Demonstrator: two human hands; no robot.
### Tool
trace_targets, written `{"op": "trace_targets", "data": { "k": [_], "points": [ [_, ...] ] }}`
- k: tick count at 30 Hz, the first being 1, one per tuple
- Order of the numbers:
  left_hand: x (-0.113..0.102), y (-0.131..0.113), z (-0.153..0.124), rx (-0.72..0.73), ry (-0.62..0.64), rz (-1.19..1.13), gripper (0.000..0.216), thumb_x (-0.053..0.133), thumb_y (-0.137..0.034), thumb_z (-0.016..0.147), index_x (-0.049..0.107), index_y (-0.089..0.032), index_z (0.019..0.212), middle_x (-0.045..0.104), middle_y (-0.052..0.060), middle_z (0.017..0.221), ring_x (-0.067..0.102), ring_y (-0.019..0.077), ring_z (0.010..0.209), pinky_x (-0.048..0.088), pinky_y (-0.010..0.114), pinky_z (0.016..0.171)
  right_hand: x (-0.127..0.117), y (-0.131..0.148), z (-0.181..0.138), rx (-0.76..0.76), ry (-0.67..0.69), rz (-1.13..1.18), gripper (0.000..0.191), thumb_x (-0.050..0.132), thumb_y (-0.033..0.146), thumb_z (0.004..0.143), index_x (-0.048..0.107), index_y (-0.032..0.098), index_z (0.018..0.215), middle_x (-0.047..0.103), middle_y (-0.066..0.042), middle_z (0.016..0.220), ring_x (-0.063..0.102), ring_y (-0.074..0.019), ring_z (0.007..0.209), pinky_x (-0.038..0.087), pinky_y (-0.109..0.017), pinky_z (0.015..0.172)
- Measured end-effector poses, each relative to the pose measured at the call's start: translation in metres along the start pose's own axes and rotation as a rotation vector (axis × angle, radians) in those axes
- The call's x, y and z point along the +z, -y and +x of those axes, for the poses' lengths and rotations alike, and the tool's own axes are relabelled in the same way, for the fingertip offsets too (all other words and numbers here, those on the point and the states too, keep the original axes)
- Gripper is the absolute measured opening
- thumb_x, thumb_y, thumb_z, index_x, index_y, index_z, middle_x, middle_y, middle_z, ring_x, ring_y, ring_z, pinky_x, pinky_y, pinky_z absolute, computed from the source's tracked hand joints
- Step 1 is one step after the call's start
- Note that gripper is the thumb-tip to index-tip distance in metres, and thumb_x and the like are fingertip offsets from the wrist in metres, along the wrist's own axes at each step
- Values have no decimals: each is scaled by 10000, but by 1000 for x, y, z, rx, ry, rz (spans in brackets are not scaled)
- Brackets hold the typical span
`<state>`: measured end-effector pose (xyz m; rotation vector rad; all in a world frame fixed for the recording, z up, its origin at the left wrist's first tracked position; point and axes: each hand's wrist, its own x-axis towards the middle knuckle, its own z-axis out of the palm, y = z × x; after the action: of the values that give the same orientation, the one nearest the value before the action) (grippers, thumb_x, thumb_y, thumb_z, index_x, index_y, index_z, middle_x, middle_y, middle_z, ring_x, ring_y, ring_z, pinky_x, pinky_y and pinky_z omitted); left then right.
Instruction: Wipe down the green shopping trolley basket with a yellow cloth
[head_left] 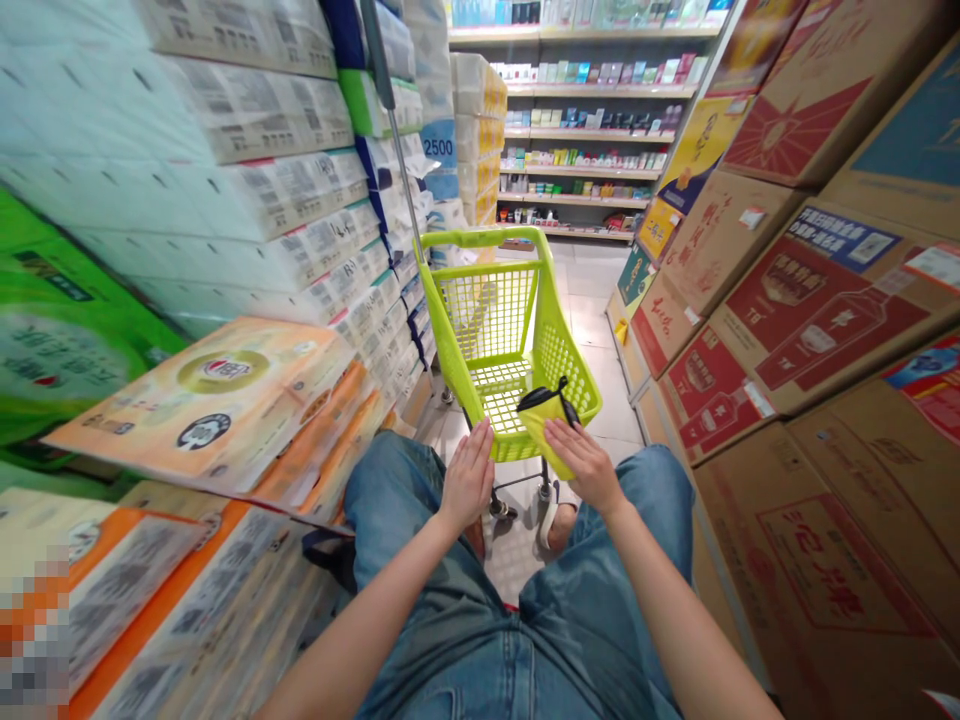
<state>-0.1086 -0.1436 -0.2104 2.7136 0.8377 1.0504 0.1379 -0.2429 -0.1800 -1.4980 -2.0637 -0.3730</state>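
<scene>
Evidently the far left belongs to a green pack (75,310), its large white characters too blurred to read. Beside it lies an orange pack (161,415) with a gold oval emblem and a round black badge, their lettering unclear. Next come stacked white bundles (277,120) printed with dark characters I can't make out, then a blue-and-white pack (442,185) that plainly reads "2500". A grey pole (401,160) rises from the left of the handle of a lime-green shopping cart (450,345), which stands before the person's denim-clad knees. The left hand (469,478) lies flat against the near left corner of its basket, fingers straight and pressed together. A yellow item (547,415) with black edging lies over the basket's near right part, under the right hand (585,462); those fingers are extended across it, but I cannot tell whether the thumb pinches it. Behind, shelves (585,135) carry small boxes and bottles. At right, brown cartons (817,310) bear red panels with bottle drawings, what looks like "T8", and a blue label with a QR code.
</scene>
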Motion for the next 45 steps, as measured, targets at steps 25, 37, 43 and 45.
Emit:
{"op": "trace_targets", "data": {
  "k": [25, 37, 43, 45],
  "points": [
    [6, -1, -1, -13, -44, -41, 655, 352, -120, 980, 111, -181, 1586, 283, 140, 1610, 253, 225, 1500, 300, 456, 1193, -4, -23, -9, 364, -214, -120, 723, 395, -15, 757, 488, 187, 1445, 568, -107, 1429, 477, -245, 1384, 389, -504, 1151],
    [-1, 2, 0, 15, -1, -13, 647, 341, -124, 984, 110, -177, 1586, 297, 138, 1605, 240, 230, 1504, 306, 476, 1193, 12, 30, 12, 1, 11, 88, 778, 382, -13, 796, 329, 223, 1535, 483, -66, 1510, 379, -188, 1448, 348, -441, 1192],
    [-1, 1, 1, 10, -15, -14, 643, 340, -126, 985, 116, -178, 1585, 302, 138, 1604, 246, 223, 1502, 308, 465, 1193, -13, -35, -21, 319, -169, -24, 737, 390, -9, 769, 453, 219, 1467, 539, -98, 1461, 455, -224, 1401, 353, -492, 1165],
    [1, 1, 0, 4, -17, -20, 638, 336, -133, 989, 115, -179, 1585, 297, 139, 1605, 245, 227, 1502, 310, 472, 1192, -2, -14, -12, 413, -210, -75, 753, 392, -13, 749, 454, 212, 1465, 548, -106, 1452, 457, -229, 1399, 343, -499, 1167]
  ]
}}
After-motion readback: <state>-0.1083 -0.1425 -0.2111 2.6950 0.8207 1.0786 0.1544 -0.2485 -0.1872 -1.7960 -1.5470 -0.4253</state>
